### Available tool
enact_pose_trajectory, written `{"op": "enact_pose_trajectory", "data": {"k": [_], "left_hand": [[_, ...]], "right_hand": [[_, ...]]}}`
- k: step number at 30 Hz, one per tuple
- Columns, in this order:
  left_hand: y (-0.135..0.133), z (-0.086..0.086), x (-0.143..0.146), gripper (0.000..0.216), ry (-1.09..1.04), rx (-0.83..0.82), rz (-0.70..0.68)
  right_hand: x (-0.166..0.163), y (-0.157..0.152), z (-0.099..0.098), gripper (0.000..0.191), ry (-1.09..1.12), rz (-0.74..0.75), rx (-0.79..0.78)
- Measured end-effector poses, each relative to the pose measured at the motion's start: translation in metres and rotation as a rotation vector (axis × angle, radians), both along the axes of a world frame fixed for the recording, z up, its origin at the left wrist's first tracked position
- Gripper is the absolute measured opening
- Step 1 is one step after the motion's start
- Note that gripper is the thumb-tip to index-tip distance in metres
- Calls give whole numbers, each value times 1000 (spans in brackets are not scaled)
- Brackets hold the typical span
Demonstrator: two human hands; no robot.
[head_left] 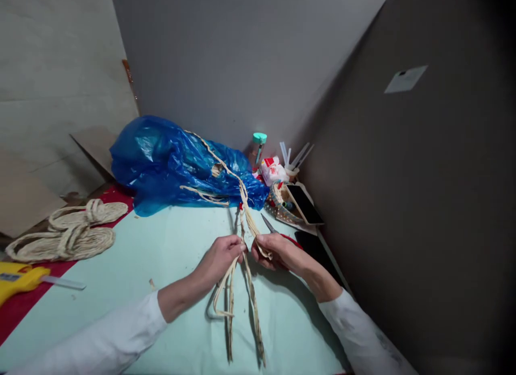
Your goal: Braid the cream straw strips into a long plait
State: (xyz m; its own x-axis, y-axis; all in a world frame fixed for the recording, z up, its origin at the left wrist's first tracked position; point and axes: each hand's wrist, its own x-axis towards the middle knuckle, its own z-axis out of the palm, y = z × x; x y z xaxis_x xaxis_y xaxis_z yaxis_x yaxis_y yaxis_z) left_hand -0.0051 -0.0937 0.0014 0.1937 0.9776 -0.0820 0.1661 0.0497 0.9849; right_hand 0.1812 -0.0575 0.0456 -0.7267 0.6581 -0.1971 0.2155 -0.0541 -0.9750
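Observation:
Pale straw-like strands point(229, 332) hang over the light green table in front of me. My left hand point(224, 259) is closed on them, thumb and fingers pinched at the point where the loose ends spread downward. A little to the right, my right hand point(276, 251) grips a thicker bundle of the strands point(250, 219). From there a twisted length point(213, 155) runs up and back over the blue plastic bag point(169, 160). A small red piece point(241, 206) sits on the strands above my hands. Scissors point(269, 224) with red handles lie partly hidden behind my right hand.
Two woven straw sandals point(76, 243) and a yellow glue gun point(20, 281) lie at the left. Toward the back right are a jar with a teal lid point(260, 138), a cup of translucent sticks point(292, 170), a basket point(278, 195) and a phone point(305, 204). A dark panel point(419, 203) bounds the right.

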Motion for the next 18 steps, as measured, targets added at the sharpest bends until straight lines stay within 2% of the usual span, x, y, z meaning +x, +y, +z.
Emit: {"op": "enact_pose_trajectory", "data": {"k": [3, 7, 13, 18], "left_hand": [[-4, 2, 3, 19, -236, -142, 25], [-7, 7, 6, 25, -448, -254, 17], [-7, 11, 4, 25, -482, -283, 4], [-6, 14, 4, 22, -446, -268, 2]], "right_hand": [[0, -4, -4, 47, -65, 110, 52], [0, -3, -8, 52, -123, 124, 107], [4, -3, -7, 50, -148, 190, 34], [4, -9, 2, 45, -197, 295, 129]]}}
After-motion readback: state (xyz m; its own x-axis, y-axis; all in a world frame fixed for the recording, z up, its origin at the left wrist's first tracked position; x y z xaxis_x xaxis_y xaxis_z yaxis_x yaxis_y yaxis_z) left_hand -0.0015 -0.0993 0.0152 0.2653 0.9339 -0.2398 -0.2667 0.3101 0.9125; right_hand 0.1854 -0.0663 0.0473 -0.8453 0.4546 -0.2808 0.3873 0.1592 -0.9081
